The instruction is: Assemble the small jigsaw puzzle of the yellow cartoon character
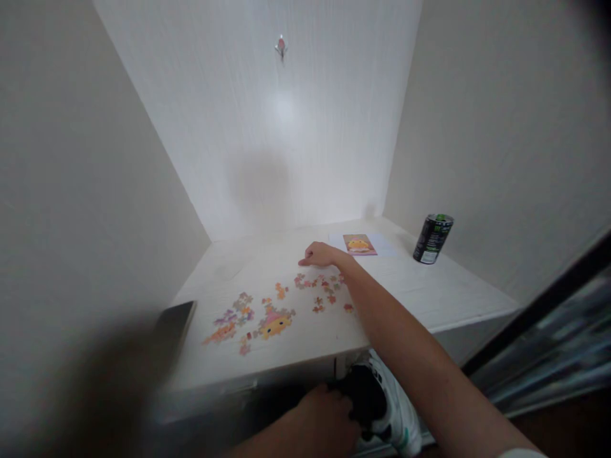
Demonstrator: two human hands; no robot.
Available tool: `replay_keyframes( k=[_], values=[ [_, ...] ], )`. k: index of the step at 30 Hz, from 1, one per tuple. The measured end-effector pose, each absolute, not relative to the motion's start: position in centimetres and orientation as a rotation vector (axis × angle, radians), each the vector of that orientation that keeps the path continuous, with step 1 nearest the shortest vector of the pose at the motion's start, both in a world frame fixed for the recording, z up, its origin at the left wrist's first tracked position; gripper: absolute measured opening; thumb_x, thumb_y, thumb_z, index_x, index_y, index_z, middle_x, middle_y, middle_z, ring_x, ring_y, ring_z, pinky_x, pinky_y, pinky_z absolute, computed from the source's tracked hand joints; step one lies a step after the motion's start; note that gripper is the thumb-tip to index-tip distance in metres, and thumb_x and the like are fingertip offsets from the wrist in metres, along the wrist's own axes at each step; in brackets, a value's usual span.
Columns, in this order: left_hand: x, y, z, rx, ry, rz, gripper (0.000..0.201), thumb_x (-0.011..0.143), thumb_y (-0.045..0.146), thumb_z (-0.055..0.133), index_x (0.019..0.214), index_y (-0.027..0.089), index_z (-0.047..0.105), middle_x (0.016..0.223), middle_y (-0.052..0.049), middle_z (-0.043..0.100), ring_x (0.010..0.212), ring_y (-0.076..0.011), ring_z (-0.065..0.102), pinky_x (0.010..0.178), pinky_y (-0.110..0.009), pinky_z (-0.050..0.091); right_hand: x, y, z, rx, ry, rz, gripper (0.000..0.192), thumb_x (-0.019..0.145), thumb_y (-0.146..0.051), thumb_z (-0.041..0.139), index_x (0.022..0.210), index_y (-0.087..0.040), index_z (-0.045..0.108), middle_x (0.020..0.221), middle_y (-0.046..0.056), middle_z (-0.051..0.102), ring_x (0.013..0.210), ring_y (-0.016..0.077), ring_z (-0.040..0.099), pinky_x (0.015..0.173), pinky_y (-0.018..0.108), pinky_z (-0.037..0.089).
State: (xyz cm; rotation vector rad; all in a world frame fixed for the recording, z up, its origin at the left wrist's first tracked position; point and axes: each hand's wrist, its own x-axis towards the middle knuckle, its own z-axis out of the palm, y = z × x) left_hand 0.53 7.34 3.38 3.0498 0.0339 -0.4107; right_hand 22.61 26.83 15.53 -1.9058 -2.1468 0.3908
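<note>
My right hand (321,254) rests on the white tabletop, just behind several loose jigsaw puzzle pieces (329,286). Its fingers are curled and one reaches to the left; whether anything sits in them is hidden. Low in the picture, my left hand (324,416) is dim and blurred below the table edge, beside dark cloth; its fingers are unclear. A partly joined puzzle section (275,324) with a yellow face and pink top lies at the front left. Around it are orange pieces (223,332), purple pieces (229,317) and a small orange cluster (280,291).
A reference picture (360,245) of a yellow figure lies on pale paper behind my right hand. On the right stands a black can (433,239). A dark flat device (176,324) lies at the left edge. White walls enclose the table; a small hook (281,46) hangs on the back.
</note>
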Motion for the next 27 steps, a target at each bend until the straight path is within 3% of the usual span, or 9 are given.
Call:
replay_keyframes(
  k=[6,10,13,17,19,21,24,27],
  values=[
    [2.7,5.3,4.0,3.027,-0.005,-0.469,0.029,0.088,0.039,0.055,0.080,0.017,0.071,0.077,-0.013,0.069,0.067,-0.0272,0.066,0.059,-0.040,0.048,23.5,26.5,15.1,-1.878,-2.245,0.604,0.035,0.079,-0.047,0.064,0.078,-0.013,0.072,0.073,0.004,0.066,0.064,0.0112,0.052,0.059,0.023,0.035],
    [3.6,4.9,4.6,3.005,-0.101,-0.348,0.031,0.089,0.044,0.052,0.090,0.019,0.071,0.083,-0.012,0.070,0.071,-0.0279,0.067,0.061,-0.041,0.049,23.9,26.6,15.2,-1.896,-2.310,0.723,0.038,0.079,-0.052,0.062,0.080,-0.015,0.072,0.072,0.003,0.065,0.062,0.0115,0.050,0.058,0.024,0.036],
    [2.8,5.7,4.9,3.035,-0.125,-0.167,0.038,0.087,0.053,0.054,0.101,0.020,0.069,0.085,-0.011,0.070,0.071,-0.0284,0.066,0.058,-0.039,0.049,23.5,27.0,15.5,-1.917,-2.356,0.773,0.035,0.076,-0.050,0.066,0.087,-0.017,0.071,0.078,0.003,0.066,0.066,0.0124,0.053,0.060,0.024,0.037],
    [0.6,6.9,5.7,3.023,-0.056,-0.220,0.036,0.084,0.054,0.060,0.094,0.022,0.070,0.080,-0.009,0.071,0.069,-0.0269,0.067,0.056,-0.036,0.047,23.2,27.1,15.5,-1.916,-2.434,0.831,0.049,0.066,-0.048,0.078,0.102,-0.017,0.065,0.090,0.005,0.065,0.073,0.0144,0.055,0.061,0.024,0.038],
    [-0.3,7.3,6.2,3.019,-0.031,-0.223,0.033,0.085,0.052,0.060,0.093,0.021,0.069,0.077,-0.008,0.071,0.067,-0.0252,0.068,0.058,-0.036,0.047,23.8,26.9,15.2,-1.886,-2.461,0.865,0.060,0.067,-0.049,0.077,0.115,-0.018,0.058,0.096,0.005,0.064,0.074,0.0144,0.055,0.060,0.024,0.039],
    [-1.0,7.6,6.5,3.012,-0.045,-0.215,0.031,0.084,0.050,0.062,0.091,0.020,0.069,0.076,-0.008,0.071,0.066,-0.0241,0.067,0.060,-0.035,0.047,24.8,26.6,14.8,-1.801,-2.463,0.923,0.056,0.073,-0.047,0.072,0.118,-0.019,0.053,0.098,0.006,0.062,0.075,0.0140,0.054,0.061,0.024,0.040],
    [-1.4,7.7,6.1,3.028,-0.027,-0.143,0.015,0.087,0.034,0.062,0.081,0.021,0.067,0.071,-0.005,0.069,0.064,-0.0228,0.065,0.060,-0.035,0.045,26.1,26.3,14.3,-1.630,-2.462,0.985,0.048,0.074,-0.043,0.071,0.111,-0.019,0.052,0.099,0.005,0.059,0.076,0.0139,0.052,0.064,0.024,0.041],
    [-1.3,7.8,5.0,3.037,0.016,-0.016,0.013,0.088,0.029,0.060,0.080,0.021,0.066,0.070,-0.004,0.067,0.065,-0.0230,0.063,0.060,-0.036,0.043,26.8,25.9,14.3,-1.604,-2.423,1.021,0.040,0.071,-0.043,0.073,0.096,-0.019,0.052,0.088,0.002,0.056,0.071,0.0129,0.047,0.060,0.025,0.038]
  ],
)
